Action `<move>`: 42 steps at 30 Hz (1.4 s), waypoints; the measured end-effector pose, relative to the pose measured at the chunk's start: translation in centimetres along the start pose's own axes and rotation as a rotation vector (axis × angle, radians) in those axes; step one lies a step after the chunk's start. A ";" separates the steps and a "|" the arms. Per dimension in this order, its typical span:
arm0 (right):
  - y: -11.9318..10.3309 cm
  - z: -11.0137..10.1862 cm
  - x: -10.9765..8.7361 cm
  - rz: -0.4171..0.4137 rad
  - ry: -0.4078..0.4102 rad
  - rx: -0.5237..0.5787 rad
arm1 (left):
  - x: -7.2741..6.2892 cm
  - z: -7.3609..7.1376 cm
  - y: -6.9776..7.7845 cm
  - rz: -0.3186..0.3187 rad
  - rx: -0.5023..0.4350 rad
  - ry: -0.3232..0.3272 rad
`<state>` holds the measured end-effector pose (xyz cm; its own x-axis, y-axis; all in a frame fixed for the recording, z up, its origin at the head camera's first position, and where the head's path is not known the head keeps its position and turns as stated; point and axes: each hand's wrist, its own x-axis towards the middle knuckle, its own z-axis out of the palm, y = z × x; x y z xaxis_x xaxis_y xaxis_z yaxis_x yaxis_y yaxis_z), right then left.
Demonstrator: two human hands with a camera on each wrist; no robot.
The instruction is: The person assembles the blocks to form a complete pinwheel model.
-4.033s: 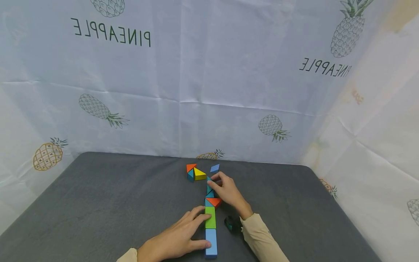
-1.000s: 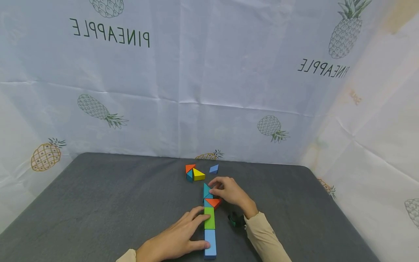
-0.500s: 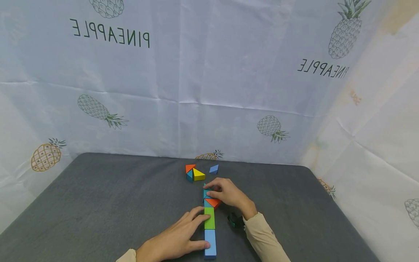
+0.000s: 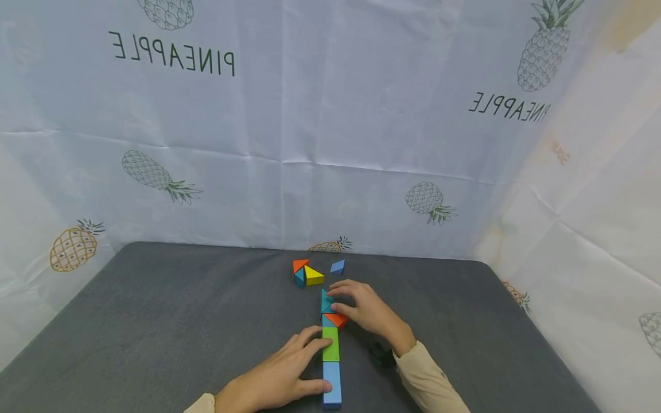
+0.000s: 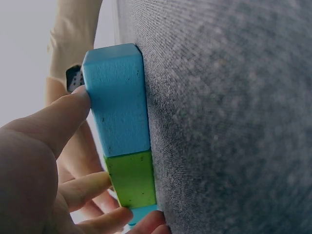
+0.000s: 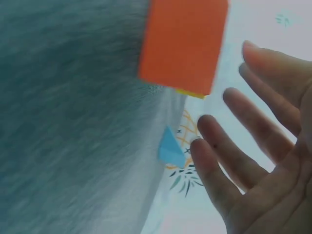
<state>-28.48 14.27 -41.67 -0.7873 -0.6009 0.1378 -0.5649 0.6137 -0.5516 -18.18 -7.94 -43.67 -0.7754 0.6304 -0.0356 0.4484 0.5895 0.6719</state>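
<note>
A row of wooden blocks runs away from me: a light-blue block, a green block, a small blue piece beside an orange triangle block, then teal triangle blocks at the far end. My left hand lies along the left side, its thumb touching the light-blue block and its fingers at the green one. In the left wrist view the extended fingers rest against the blocks' sides. My right hand stands right of the teal triangles, fingers spread and holding nothing in the right wrist view.
Beyond the row lies a cluster of an orange-red triangle, a yellow triangle and a blue triangle. A blue slanted block sits to their right. Pineapple-printed cloth hangs behind the dark table.
The far teal triangle has come nearer, against the row's end. My right hand reached over the teal pieces, then drew back to the right. The left hand has kept its place.
</note>
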 end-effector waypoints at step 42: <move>0.2 1.4 -2.1 -0.030 -0.098 0.057 | 0.4 -1.1 -0.8 0.000 0.028 0.147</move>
<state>-26.57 14.89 -43.22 -0.7407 -0.6676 0.0756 -0.5710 0.5662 -0.5944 -19.32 -8.72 -43.35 -0.8314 0.5506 0.0742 0.4587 0.6050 0.6508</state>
